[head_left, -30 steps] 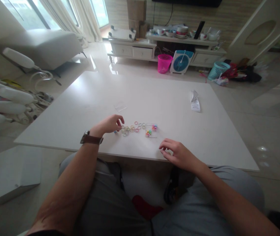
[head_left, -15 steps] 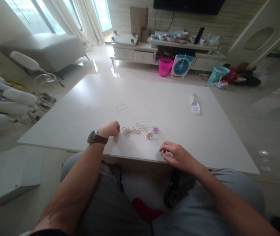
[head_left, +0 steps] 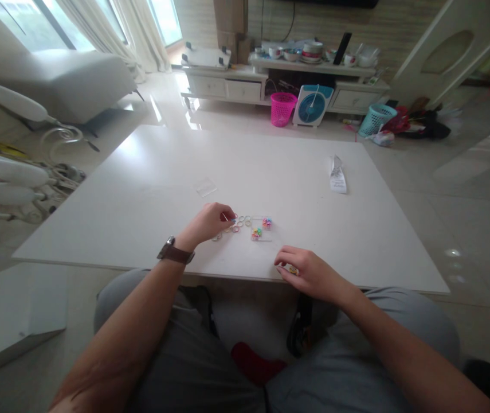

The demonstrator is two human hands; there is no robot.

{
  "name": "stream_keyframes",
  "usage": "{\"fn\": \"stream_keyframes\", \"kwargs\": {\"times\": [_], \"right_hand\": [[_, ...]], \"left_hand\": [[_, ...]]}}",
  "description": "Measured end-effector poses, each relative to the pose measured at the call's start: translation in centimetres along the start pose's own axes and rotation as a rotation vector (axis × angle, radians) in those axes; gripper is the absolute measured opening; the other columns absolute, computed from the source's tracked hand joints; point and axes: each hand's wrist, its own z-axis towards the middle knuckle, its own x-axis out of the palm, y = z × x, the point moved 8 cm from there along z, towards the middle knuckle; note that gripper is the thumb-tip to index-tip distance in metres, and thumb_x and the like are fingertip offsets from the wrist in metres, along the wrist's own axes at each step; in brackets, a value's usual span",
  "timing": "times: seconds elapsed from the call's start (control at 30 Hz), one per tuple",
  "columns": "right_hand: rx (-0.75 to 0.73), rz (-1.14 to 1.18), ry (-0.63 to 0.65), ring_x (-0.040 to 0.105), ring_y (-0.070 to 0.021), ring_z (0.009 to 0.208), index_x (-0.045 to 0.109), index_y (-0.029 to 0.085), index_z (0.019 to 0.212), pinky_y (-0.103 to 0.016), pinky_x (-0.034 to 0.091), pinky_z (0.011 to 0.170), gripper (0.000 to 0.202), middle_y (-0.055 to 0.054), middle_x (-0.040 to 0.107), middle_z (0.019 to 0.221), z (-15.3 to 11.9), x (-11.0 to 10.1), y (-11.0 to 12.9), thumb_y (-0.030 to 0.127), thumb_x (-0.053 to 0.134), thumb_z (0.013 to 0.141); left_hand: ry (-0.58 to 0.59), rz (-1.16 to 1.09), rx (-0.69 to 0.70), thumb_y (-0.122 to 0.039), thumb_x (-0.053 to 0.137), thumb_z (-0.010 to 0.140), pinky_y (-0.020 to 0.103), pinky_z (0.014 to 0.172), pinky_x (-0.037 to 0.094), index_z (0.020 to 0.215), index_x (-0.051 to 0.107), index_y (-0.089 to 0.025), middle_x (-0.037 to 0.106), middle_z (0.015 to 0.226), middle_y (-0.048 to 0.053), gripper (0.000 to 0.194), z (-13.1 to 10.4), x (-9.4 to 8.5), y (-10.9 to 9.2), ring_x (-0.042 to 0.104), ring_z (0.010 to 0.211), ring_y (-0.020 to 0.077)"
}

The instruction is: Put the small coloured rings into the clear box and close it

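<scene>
My left hand (head_left: 214, 221) reaches over a spread of small colored elastic bands (head_left: 241, 219), its thumb and fingertips pinched together. Something small shows at the tips, too blurred to name. To the right of it sit two small clusters of bright plastic pieces, a pink and purple one (head_left: 267, 222) and a yellow, green and red one (head_left: 256, 233), by clear plastic boxes. Near the front table edge rests my right hand (head_left: 307, 271), fingers loosely curled around a small yellow thing (head_left: 293, 269) whose kind I cannot make out.
The white table (head_left: 356, 229) carries a clear flat plastic piece (head_left: 206, 187) at mid-left and a crumpled printed wrapper (head_left: 338, 176) at far right. Beyond stand a pink basket (head_left: 282, 109), a blue fan (head_left: 312, 105) and a TV cabinet (head_left: 243, 90). Chairs (head_left: 15, 172) are on the left.
My left hand has moved right from beside the bands to over them, now covering part of the pile. My right hand stays near the table edge. The view has shifted slightly.
</scene>
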Motion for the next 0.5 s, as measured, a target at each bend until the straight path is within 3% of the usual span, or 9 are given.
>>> {"fn": "stream_keyframes", "kwargs": {"times": [0.23, 0.5], "right_hand": [[0.008, -0.013, 0.007, 0.057, -0.0145, 0.082, 0.062, 0.018, 0.093, -0.026, 0.043, 0.076, 0.009, -0.004, 0.061, 0.096, 0.0, 0.1, -0.2, 0.015, 0.054, 0.091], [0.004, -0.031, 0.023, 0.056, -0.014, 0.082, 0.062, 0.018, 0.094, -0.026, 0.043, 0.076, 0.009, -0.003, 0.061, 0.097, 0.0, 0.6, -0.1, 0.015, 0.054, 0.09]], "left_hand": [[-0.056, -0.055, 0.097, -0.02, 0.065, 0.074, 0.022, 0.062, 0.046, 0.08, 0.073, -0.018, 0.068, 0.066, 0.0, 0.011, -0.2, 1.7, -1.7, 0.061, 0.062, 0.011], [-0.087, -0.075, 0.211, -0.017, 0.059, 0.08, 0.021, 0.067, 0.047, 0.084, 0.073, -0.02, 0.069, 0.084, 0.001, 0.015, -0.5, 3.5, -3.7, 0.06, 0.067, 0.0095]]}}
